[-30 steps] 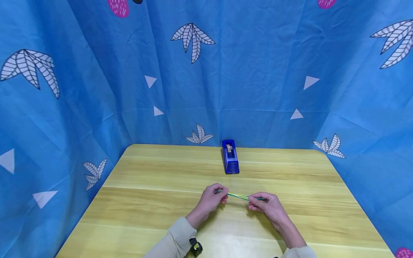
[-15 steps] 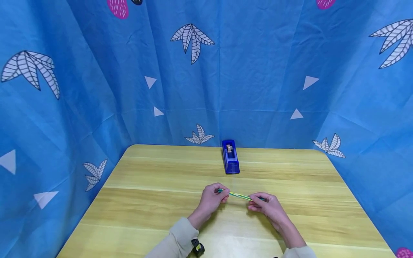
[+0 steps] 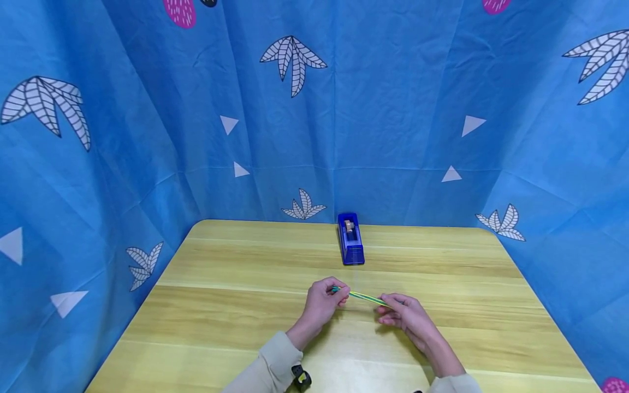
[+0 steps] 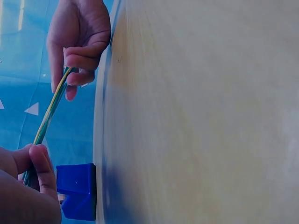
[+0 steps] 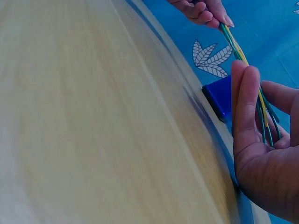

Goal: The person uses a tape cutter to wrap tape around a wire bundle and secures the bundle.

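Observation:
A thin bundle of green and yellow wires [image 3: 367, 298] stretches between the two hands above the table, sloping slightly down to the right in the head view. My left hand [image 3: 321, 303] pinches one end between thumb and fingers, and short green tips stick out past its grip. The right hand [image 3: 411, 321] holds the other end. In the right wrist view, several loose wire ends [image 5: 267, 116] fan out behind the right fingers. The left wrist view shows the bundle [image 4: 50, 109] running straight from one hand to the other.
A blue tape dispenser [image 3: 351, 240] with a small roll stands at the back of the wooden table [image 3: 236, 273], beyond the hands. From its front, a faint pale streak reaches toward the bundle. Blue patterned curtain [image 3: 393, 109] surrounds the table's far side and flanks.
The bundle tilts a little more down to the right, and more green tips show above the left fingers. The right hand's lower fingers have spread slightly. The dispenser has stayed put.

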A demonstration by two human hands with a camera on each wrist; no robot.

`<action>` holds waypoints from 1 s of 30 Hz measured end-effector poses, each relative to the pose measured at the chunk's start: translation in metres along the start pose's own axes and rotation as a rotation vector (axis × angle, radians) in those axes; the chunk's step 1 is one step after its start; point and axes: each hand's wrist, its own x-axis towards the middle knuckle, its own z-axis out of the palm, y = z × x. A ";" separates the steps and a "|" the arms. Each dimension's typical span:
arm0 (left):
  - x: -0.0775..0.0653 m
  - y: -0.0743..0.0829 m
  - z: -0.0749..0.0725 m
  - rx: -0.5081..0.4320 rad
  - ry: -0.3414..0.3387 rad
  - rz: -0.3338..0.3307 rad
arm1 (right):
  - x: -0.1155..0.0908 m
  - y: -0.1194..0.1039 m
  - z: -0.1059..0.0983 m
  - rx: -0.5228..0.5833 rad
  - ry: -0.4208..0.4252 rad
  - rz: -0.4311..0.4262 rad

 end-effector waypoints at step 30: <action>0.007 -0.004 -0.008 -0.026 -0.090 -0.027 | 0.002 -0.005 0.002 -0.063 0.039 -0.040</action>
